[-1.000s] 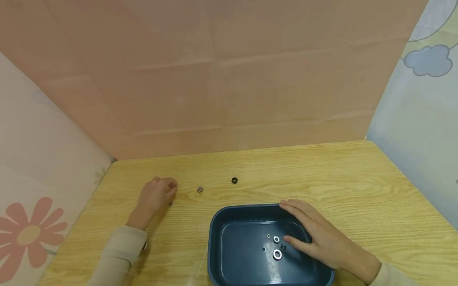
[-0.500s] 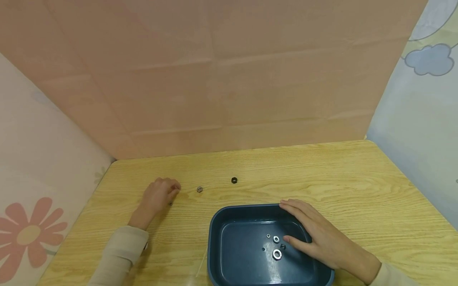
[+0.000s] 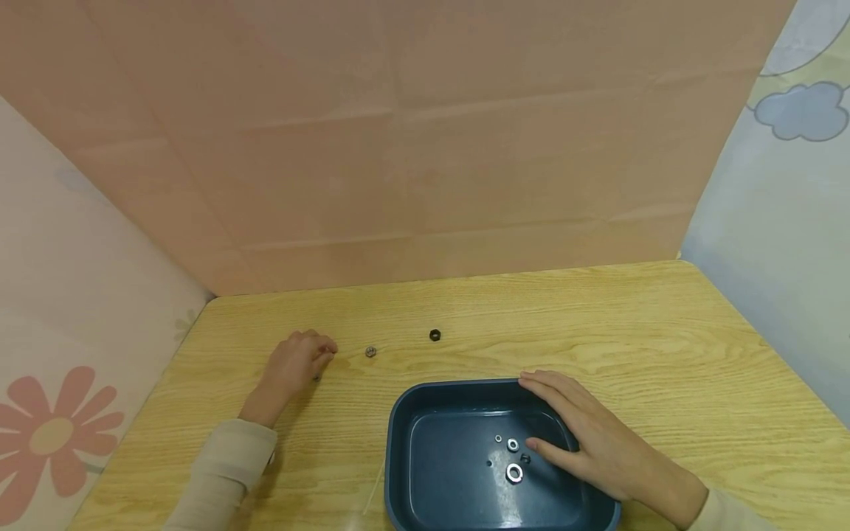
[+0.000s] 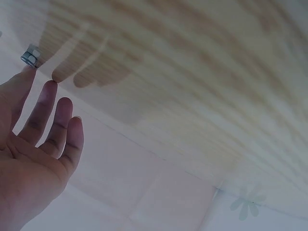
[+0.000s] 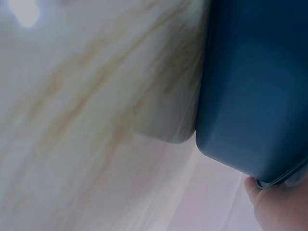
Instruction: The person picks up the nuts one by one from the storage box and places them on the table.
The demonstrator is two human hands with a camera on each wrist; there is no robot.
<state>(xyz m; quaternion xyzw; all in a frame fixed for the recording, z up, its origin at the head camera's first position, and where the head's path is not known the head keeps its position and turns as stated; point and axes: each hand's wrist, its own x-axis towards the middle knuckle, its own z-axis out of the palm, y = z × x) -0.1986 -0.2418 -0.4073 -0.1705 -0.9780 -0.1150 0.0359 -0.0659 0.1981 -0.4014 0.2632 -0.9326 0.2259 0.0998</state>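
In the head view my left hand [image 3: 292, 369] is low over the table's left side, thumb and index finger drawn together. At the thumb tip in the left wrist view is a metal nut [image 4: 30, 56], which those two fingers appear to pinch against the table; the index finger is hidden. A smaller nut [image 3: 316, 378] lies beside the thumb. My right hand [image 3: 587, 439] holds the dark blue plastic tray [image 3: 451, 384] at its far right corner, thumb inside and fingers over the rim. Inside the tray are several nuts, among them a large silver nut [image 3: 514, 473].
A silver nut [image 3: 370, 352] lies right of my left hand, and a black nut [image 3: 434, 335] lies farther right, behind the tray. A tan panel [image 3: 425, 184] stands along the wooden table's [image 3: 664, 354] back edge. Patterned walls flank both sides.
My left hand has shifted slightly to the right, its fingertips drawing closer together. The right hand and the tray have stayed in place.
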